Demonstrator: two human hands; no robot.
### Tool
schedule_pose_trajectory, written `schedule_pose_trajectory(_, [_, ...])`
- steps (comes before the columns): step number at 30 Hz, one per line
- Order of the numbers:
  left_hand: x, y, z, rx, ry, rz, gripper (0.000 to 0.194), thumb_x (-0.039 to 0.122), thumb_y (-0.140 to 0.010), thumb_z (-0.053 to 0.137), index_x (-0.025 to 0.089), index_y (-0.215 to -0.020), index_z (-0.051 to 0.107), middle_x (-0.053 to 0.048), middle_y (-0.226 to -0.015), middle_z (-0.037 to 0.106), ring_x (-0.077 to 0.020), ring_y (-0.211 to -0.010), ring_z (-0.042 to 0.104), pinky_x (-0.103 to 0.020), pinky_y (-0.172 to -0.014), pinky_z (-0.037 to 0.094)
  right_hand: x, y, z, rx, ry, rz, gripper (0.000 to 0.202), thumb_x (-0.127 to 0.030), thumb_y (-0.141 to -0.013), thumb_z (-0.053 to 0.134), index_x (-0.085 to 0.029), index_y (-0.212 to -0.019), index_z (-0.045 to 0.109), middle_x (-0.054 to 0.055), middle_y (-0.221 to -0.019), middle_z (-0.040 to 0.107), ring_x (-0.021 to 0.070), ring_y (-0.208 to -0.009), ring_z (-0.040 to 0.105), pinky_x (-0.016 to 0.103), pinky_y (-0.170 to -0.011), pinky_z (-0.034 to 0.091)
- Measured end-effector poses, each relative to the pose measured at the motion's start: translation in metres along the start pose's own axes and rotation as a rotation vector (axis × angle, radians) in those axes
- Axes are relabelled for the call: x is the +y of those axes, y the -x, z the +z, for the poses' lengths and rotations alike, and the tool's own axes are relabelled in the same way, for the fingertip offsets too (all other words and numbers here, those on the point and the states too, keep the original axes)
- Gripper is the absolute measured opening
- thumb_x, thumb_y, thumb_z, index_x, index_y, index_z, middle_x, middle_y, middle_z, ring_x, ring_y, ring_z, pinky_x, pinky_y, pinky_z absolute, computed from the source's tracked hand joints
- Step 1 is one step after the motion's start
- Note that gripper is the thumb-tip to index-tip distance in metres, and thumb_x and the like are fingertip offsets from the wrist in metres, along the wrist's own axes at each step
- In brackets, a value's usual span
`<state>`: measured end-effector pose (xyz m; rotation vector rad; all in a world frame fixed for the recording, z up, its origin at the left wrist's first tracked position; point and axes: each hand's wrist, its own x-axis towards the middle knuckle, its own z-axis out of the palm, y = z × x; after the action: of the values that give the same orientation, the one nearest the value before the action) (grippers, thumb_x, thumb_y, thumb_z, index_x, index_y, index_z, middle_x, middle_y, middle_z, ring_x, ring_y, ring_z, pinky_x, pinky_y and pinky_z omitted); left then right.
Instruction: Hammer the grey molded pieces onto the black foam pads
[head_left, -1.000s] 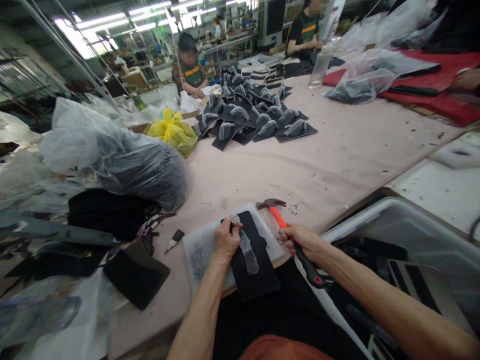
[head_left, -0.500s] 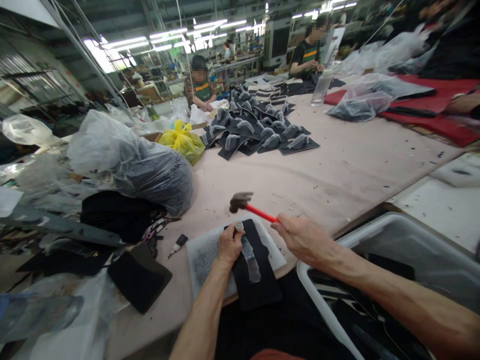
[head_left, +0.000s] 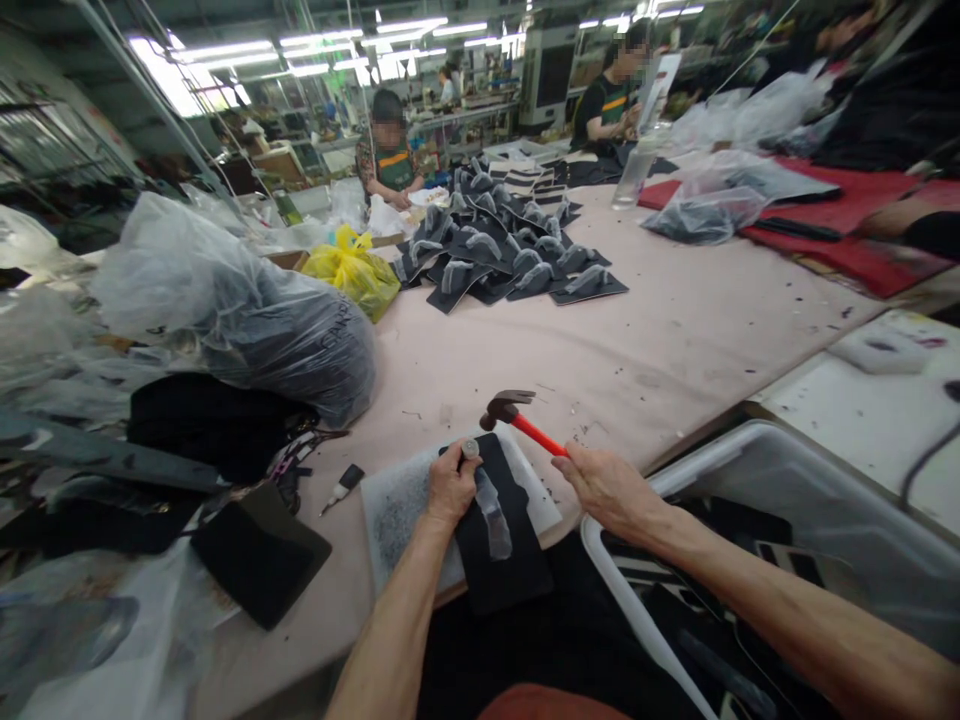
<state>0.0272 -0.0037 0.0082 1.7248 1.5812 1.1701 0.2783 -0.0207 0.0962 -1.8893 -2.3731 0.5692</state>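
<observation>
My right hand [head_left: 600,483] is closed around the handle of a claw hammer [head_left: 536,430] with a red shaft and dark head. The hammer head hovers just to the right of and above my left hand. My left hand [head_left: 453,485] is wrapped round an upright metal punch [head_left: 470,449]; only its round top shows. Below the punch lies a black panel [head_left: 501,578] with a plastic-wrapped strip [head_left: 495,523] along it. The panel rests on a pale, speckled board [head_left: 390,530] and overhangs its near edge; the punch's lower end is hidden by my fingers.
A white bin [head_left: 626,610] with black and striped pieces stands at my right. On the table [head_left: 465,360] lie a heap of black panels [head_left: 517,240], a yellow bag [head_left: 352,272], a bulging plastic bag [head_left: 315,350] and a small glue bottle [head_left: 343,487]. People work beyond.
The hammer has shifted slightly right relative to my left hand. My left hand keeps its hold on the punch over the panel. The whole view has turned a little.
</observation>
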Motion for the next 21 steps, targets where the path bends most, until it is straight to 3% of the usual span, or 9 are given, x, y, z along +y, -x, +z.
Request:
schedule_pose_trajectory(4, [-0.001, 0.0, 0.0, 0.008, 0.029, 0.005, 0.016, 0.02, -0.082, 0.062, 0.023, -0.096, 0.067, -0.002, -0.09, 0.073, -0.0187, -0.084, 0.067, -0.028, -0.08, 0.049, 0.025, -0.022, 0.025, -0.044, -0.004, 0.15, 0.034, -0.036, -0.103, 0.031, -0.015, -0.099, 0.057, 0.009, -0.079, 0.066, 0.0203, -0.072, 0.062, 0.029, -0.063, 0.035])
schedule_pose_trajectory(6, [-0.002, 0.0, 0.0, 0.019, 0.045, 0.002, 0.015, 0.022, -0.081, 0.063, 0.023, -0.096, 0.067, -0.002, -0.087, 0.073, -0.0181, -0.082, 0.067, -0.027, -0.078, 0.05, 0.026, -0.027, 0.036, 0.064, 0.064, 0.133, 0.032, -0.031, -0.101, 0.038, -0.009, -0.116, 0.055, 0.016, -0.099, 0.066, 0.0247, -0.087, 0.062, 0.032, -0.071, 0.04])
schedule_pose_trajectory(9, [-0.001, 0.0, -0.001, 0.033, 0.07, -0.014, 0.015, 0.024, -0.081, 0.064, 0.023, -0.096, 0.068, -0.001, -0.083, 0.072, -0.0169, -0.079, 0.066, -0.026, -0.076, 0.05, 0.005, -0.023, 0.038, 0.299, 0.121, -0.169, 0.048, -0.018, -0.092, 0.048, -0.009, -0.139, 0.041, 0.022, -0.139, 0.046, 0.0299, -0.118, 0.05, 0.039, -0.092, 0.039])
schedule_pose_trajectory(11, [0.0, 0.0, -0.002, 0.03, 0.081, -0.029, 0.015, 0.025, -0.081, 0.064, 0.022, -0.095, 0.068, 0.0, -0.083, 0.072, -0.0161, -0.078, 0.066, -0.026, -0.075, 0.049, -0.019, -0.017, 0.033, 0.275, 0.13, -0.505, 0.055, -0.01, -0.085, 0.05, -0.016, -0.14, 0.042, 0.017, -0.149, 0.037, 0.0284, -0.125, 0.043, 0.04, -0.098, 0.036])
schedule_pose_trajectory(13, [0.002, -0.001, -0.002, 0.031, 0.114, -0.058, 0.014, 0.026, -0.08, 0.064, 0.022, -0.093, 0.069, 0.0, -0.081, 0.072, -0.0152, -0.076, 0.065, -0.025, -0.074, 0.05, -0.043, -0.011, 0.027, 0.142, 0.162, -0.779, 0.05, -0.007, -0.079, 0.052, -0.019, -0.128, 0.051, 0.013, -0.144, 0.041, 0.0259, -0.118, 0.045, 0.038, -0.094, 0.037])
schedule_pose_trajectory(15, [0.005, -0.002, 0.001, 0.069, 0.179, -0.12, 0.016, 0.029, -0.076, 0.068, 0.021, -0.09, 0.069, 0.001, -0.078, 0.071, -0.0144, -0.073, 0.064, -0.024, -0.071, 0.05, -0.062, -0.007, 0.024, 0.05, 0.231, -0.889, 0.035, -0.01, -0.078, 0.054, -0.018, -0.112, 0.057, 0.013, -0.131, 0.049, 0.0253, -0.107, 0.047, 0.039, -0.089, 0.038])
schedule_pose_trajectory(18, [0.009, -0.008, 0.005, 0.192, 0.324, -0.268, 0.026, 0.034, -0.066, 0.077, 0.018, -0.085, 0.068, 0.001, -0.076, 0.071, -0.0143, -0.07, 0.065, -0.024, -0.068, 0.052, -0.082, -0.007, 0.027, 0.054, 0.318, -0.891, 0.018, -0.015, -0.082, 0.053, -0.016, -0.099, 0.058, 0.013, -0.112, 0.055, 0.0257, -0.099, 0.048, 0.041, -0.086, 0.038])
schedule_pose_trajectory(21, [0.016, -0.021, -0.002, 0.403, 0.531, -0.43, 0.032, 0.038, -0.064, 0.078, 0.015, -0.082, 0.064, -0.001, -0.073, 0.069, -0.0148, -0.067, 0.066, -0.026, -0.067, 0.054, -0.096, -0.008, 0.03, 0.117, 0.355, -0.796, 0.015, -0.017, -0.084, 0.05, -0.013, -0.097, 0.057, 0.014, -0.102, 0.055, 0.0268, -0.092, 0.049, 0.04, -0.078, 0.04])
